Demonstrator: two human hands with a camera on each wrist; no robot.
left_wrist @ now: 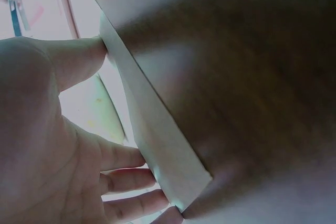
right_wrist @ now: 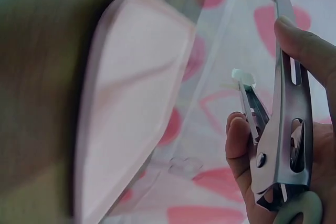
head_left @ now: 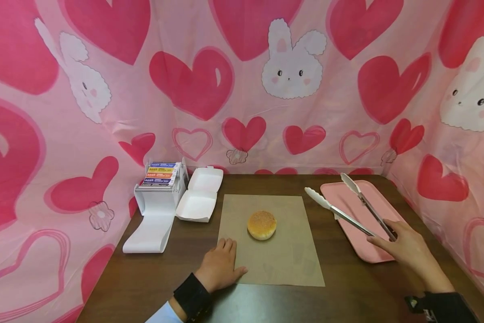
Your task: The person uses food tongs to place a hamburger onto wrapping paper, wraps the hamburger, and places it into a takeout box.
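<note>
A sheet of brown paper (head_left: 282, 264) lies on the dark table, bearing a round golden bun (head_left: 262, 225) near its middle. My left hand (head_left: 221, 265) rests at the paper's left front corner with the fingers stretched out; in the left wrist view, thumb and fingertips touch the paper's edge (left_wrist: 152, 124). At the right, my right hand (head_left: 409, 246) grips metal tongs (right_wrist: 294, 103) with white tips. Their two arms are spread, above and beside the pink tray (head_left: 347, 199), and point forward and left.
A white dispenser with several coloured labels (head_left: 159, 175) stands at the back left, a strip of white paper (head_left: 149, 233) running out of its front. Beside it is an opened white takeaway box (head_left: 199, 204). A pink heart-print cloth (head_left: 242, 148) hangs behind the table.
</note>
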